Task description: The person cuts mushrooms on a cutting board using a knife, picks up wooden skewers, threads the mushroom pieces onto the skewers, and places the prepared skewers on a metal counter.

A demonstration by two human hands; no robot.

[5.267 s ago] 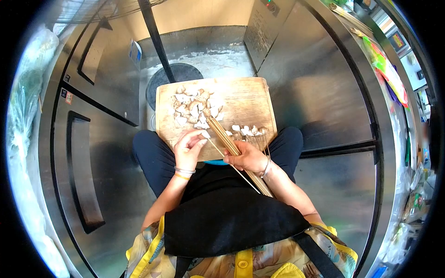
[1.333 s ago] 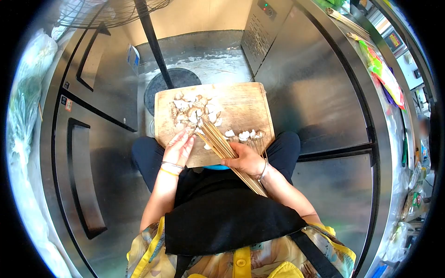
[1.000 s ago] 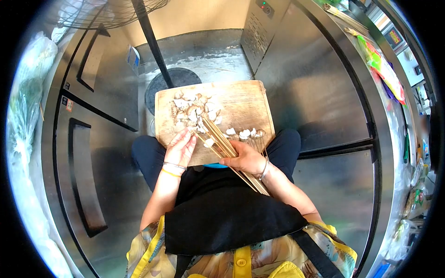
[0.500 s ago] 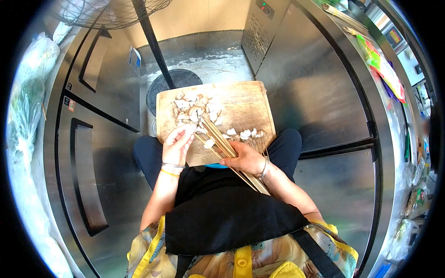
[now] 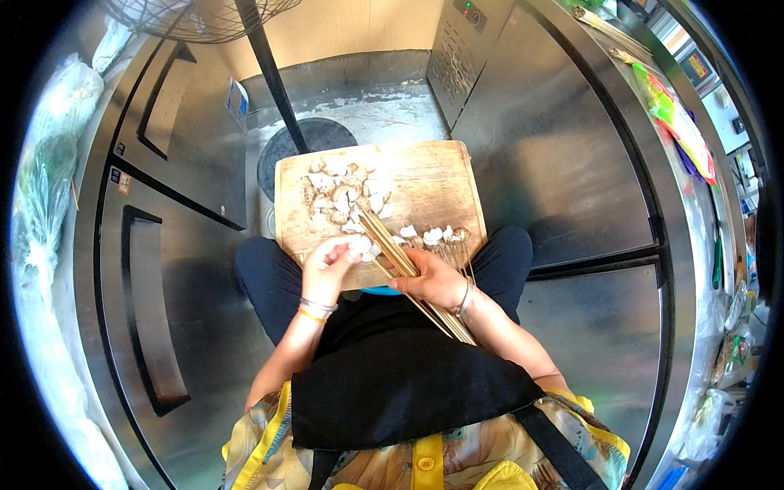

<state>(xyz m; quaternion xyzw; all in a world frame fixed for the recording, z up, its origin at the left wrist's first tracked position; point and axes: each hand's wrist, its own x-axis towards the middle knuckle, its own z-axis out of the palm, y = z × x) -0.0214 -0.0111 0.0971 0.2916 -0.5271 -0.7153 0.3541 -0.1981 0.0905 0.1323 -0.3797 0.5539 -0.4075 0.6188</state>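
Observation:
My right hand (image 5: 434, 279) is wrapped round a bundle of bamboo skewers (image 5: 380, 233), which slants from the board down to my lap. One skewer stands apart on the left, with a white piece (image 5: 371, 251) near its end. Close beside it, my left hand (image 5: 325, 268) pinches a pale mushroom piece (image 5: 358, 242) between thumb and fingers. Cut mushroom pieces (image 5: 347, 189) lie heaped on the left half of the wooden cutting board (image 5: 433, 175). Along the board's near right edge rest several skewers threaded with mushroom pieces (image 5: 433, 236).
Steel cabinets with black handles (image 5: 155, 310) stand close on the left, and a steel fridge (image 5: 563, 147) on the right. Beyond the board are a round black base (image 5: 327, 135) and a pole of a wire-caged fan (image 5: 204, 20). Plastic bags (image 5: 53, 180) line the left counter.
My left hand has moved right and slightly down, bringing the mushroom piece from above the board to the single skewer. The right hand and bundle have hardly moved.

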